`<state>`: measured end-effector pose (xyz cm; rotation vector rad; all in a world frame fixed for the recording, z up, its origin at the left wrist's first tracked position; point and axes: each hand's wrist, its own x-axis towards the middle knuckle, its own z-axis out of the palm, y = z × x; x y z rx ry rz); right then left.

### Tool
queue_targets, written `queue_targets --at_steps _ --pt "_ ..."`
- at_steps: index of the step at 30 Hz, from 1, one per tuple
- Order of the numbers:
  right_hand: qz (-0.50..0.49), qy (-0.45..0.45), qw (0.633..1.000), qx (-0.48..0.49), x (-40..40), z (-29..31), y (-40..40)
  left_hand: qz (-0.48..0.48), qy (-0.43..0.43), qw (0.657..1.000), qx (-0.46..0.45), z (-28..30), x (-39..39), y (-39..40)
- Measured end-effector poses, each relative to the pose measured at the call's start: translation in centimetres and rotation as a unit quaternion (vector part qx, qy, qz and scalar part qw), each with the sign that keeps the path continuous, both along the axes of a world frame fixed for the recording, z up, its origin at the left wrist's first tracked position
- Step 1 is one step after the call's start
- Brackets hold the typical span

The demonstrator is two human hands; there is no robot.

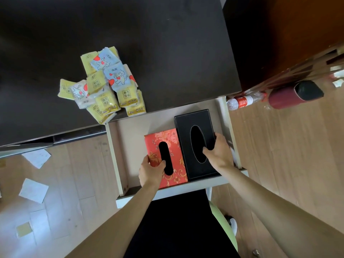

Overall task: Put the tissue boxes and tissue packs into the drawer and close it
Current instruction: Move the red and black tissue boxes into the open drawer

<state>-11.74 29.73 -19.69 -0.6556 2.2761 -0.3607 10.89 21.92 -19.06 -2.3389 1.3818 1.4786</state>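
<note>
The pale drawer point(130, 146) is pulled out from under the dark desk. Inside it lie two tissue boxes side by side: a red floral tissue box point(173, 146) on the left and a black tissue box point(188, 123) on the right. My left hand point(150, 172) grips the near left corner of the red box, thumb at its slot. My right hand point(219, 153) holds the black box's right side, a finger in its oval slot. A heap of several yellow and blue tissue packs point(106, 84) sits on the desk near its front edge.
The dark desk top point(167, 43) fills the upper view. A plastic bottle point(242, 101) and a dark red case point(296, 94) lie on the wooden floor at right. Loose papers point(35, 189) are scattered on the floor at left. The drawer's left half is bare.
</note>
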Motion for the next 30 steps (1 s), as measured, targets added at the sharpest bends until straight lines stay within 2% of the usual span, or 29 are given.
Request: queue_targets --at_steps 4,8,11,22,30 --pt "0.138 0.097 0.986 0.008 -0.7 0.5 -1.0 -0.010 0.015 1.000 0.000 -0.2 0.5 -0.2" --pt "0.299 0.205 0.932 0.011 -2.0 0.5 -3.9 -0.038 0.021 0.999 -0.030 -0.2 0.9 -2.0" --pt "0.388 0.218 0.895 0.030 -2.7 0.2 -5.4 -0.063 0.037 0.996 -0.045 -0.6 0.4 -3.1" --pt "0.451 0.236 0.859 0.059 -6.9 1.0 -4.0 -0.060 0.033 0.997 -0.030 0.0 -4.8 -1.7" --pt "0.447 0.212 0.868 0.046 -7.9 1.3 -3.7 -0.088 -0.015 0.996 -0.021 0.8 -6.7 -0.9"
